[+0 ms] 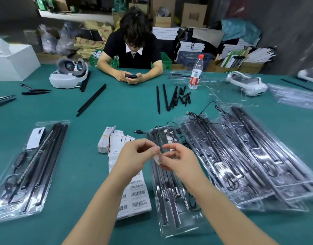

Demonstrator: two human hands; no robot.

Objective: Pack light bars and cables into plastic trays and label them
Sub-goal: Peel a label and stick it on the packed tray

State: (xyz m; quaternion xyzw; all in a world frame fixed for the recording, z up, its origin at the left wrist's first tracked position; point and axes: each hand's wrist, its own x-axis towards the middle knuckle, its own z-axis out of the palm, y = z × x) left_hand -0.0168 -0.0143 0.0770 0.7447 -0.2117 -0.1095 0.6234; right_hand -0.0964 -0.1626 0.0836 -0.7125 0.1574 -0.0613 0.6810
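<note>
My left hand (134, 157) and my right hand (178, 160) meet in front of me, both pinching a small pale sticker (157, 157) between fingertips. They hover over a clear plastic tray (184, 225) holding black light bars and a cable. A sheet of barcode labels (136, 195) lies just left of that tray, partly under my left forearm. Bundled label cards (108, 138) sit behind the sheet. To the right, several filled trays (249, 156) overlap in a stack. A closed tray (28, 167) with bars, a cable and a white card lies at the left.
A person sits across the green table (131, 106) holding a phone. Loose black bars (91, 99) and small black parts (173, 98) lie mid-table. A water bottle (195, 73), two white headsets (69, 75) and empty clear trays (293, 98) stand farther back.
</note>
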